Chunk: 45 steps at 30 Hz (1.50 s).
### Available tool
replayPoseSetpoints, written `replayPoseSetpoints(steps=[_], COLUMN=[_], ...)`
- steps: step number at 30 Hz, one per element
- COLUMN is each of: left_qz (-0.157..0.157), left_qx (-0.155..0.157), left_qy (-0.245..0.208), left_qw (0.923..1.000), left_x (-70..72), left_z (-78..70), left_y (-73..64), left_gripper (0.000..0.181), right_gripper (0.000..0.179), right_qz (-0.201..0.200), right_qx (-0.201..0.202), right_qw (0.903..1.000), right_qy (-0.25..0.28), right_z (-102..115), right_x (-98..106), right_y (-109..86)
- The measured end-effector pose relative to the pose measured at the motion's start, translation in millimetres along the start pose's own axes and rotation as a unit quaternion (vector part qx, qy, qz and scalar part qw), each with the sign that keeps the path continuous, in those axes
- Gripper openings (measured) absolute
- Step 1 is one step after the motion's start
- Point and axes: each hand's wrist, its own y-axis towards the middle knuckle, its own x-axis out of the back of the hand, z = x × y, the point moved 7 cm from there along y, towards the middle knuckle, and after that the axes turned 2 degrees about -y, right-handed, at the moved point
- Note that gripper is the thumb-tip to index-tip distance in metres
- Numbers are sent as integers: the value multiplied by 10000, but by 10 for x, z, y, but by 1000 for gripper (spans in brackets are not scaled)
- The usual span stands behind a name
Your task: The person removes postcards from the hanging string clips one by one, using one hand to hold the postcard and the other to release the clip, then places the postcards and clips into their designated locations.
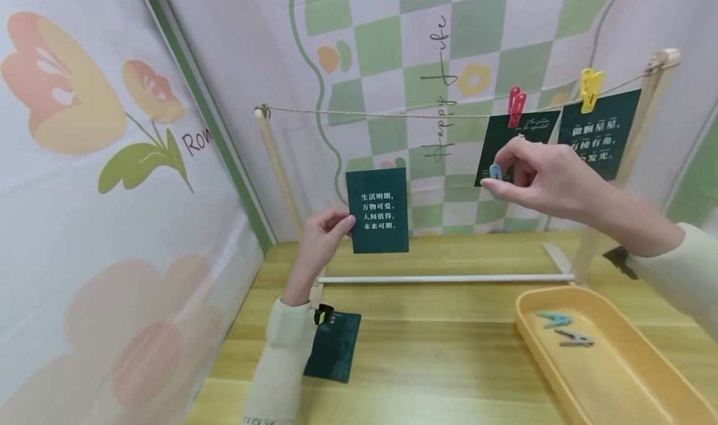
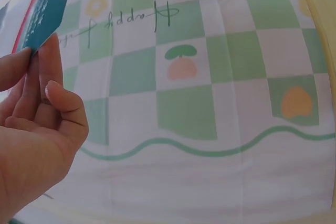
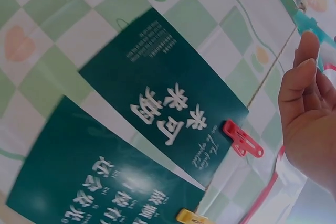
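The left hand (image 1: 322, 241) pinches a dark green card (image 1: 378, 210) by its left edge, thumb on the near face, while the right hand (image 1: 552, 176) pinches a small blue peg (image 1: 495, 172) between thumb and fingertip; whether that peg's mouth is squeezed apart I cannot tell. The relation that matters most is this: the held card stands with its long axis upright, to the left of the blue peg and a little lower, well apart from it, and its top edge shows below the string (image 1: 370, 113), not touching it. The left hand is nearer the left post (image 1: 280, 169); the right hand is nearer the card hanging (image 1: 496, 138) under the red peg (image 1: 516, 107). To the right of that, a yellow peg (image 1: 591, 90) holds another hung card (image 1: 611, 123) beside the right post (image 1: 645, 126). Farther out, another dark card (image 1: 333, 350) lies on the table (image 1: 449, 350) by the left sleeve, and at near right an orange tray (image 1: 611, 381) holds a teal peg (image 1: 555, 319) and a grey peg (image 1: 574, 339).
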Motion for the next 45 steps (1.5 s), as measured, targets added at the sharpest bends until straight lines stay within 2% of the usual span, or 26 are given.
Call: replayPoseSetpoints(steps=[3,8,12,16,20,24,27,32,39,45], left_qz=[63,-94,-252,-202,58,268,335,490,1224,1820], left_qx=[-28,247,447,508,711,925,987,1051,1279,1372], left_qy=[231,416,365,344,462,472,381,170,239,39], left_qw=[9997,9988,9980,9979,9964,9942,9938,9931,9839,9737], left_x=[70,262,368,398,386,384,420,476,429,367], left_z=[23,153,244,319,435,540,596,664,829,921], left_y=[-53,-162,-222,-273,-365,-470,-503,-527,-620,-707], left_gripper=[18,17,16,15,17,19,19,21,23,23], right_gripper=[32,31,31,32,36,40,41,39,28,24], right_qz=[50,78,167,292,317,343,424,743,1441,1733], right_qx=[180,370,248,108,35,171,234,86,-138,-471], right_qw=[9998,9991,9992,9993,9994,9991,9985,9968,9893,9833], right_qy=[70,202,265,218,131,205,262,266,174,300], right_z=[7,2,-31,-56,-62,-52,-60,-100,-165,-197], right_x=[-48,-114,-154,-179,-178,-189,-219,-304,-432,-472], right_y=[-104,-246,-350,-439,-541,-654,-701,-745,-873,-992])
